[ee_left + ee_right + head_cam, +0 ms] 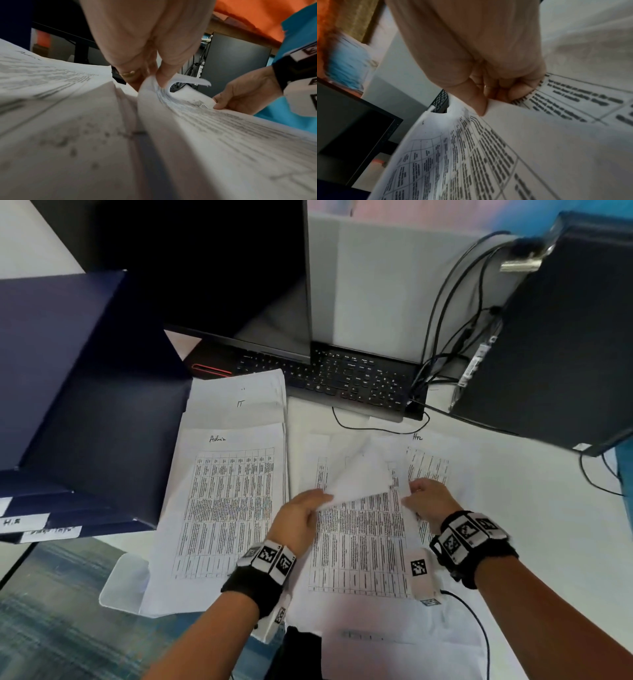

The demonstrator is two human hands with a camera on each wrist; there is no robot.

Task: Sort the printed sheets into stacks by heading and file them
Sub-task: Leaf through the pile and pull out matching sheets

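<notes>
White desk [534,508], patterned blue-grey floor [51,611] off its left edge. Nearest me – a printed sheet [359,542] from the middle pile, table grid face up, its far end curled back over itself. My left hand [298,518] pinches its left edge between thumb and fingers; my right hand [433,501] is curled on its right edge, thumb on top. Just left lies the "Admin" stack [226,508], flat on the desk, and beyond it, partly under it, the "IT" stack [239,402]. Another headed sheet [428,460] sits under my right hand; heading too small to read. Left of the stacks – dark blue file folders [85,405] with white labels, top one open; contents not visible. Further back: black keyboard [342,378], dark monitor [222,268], black PC tower [555,354] at far right with cables [445,320], grey partition [387,285] behind.
</notes>
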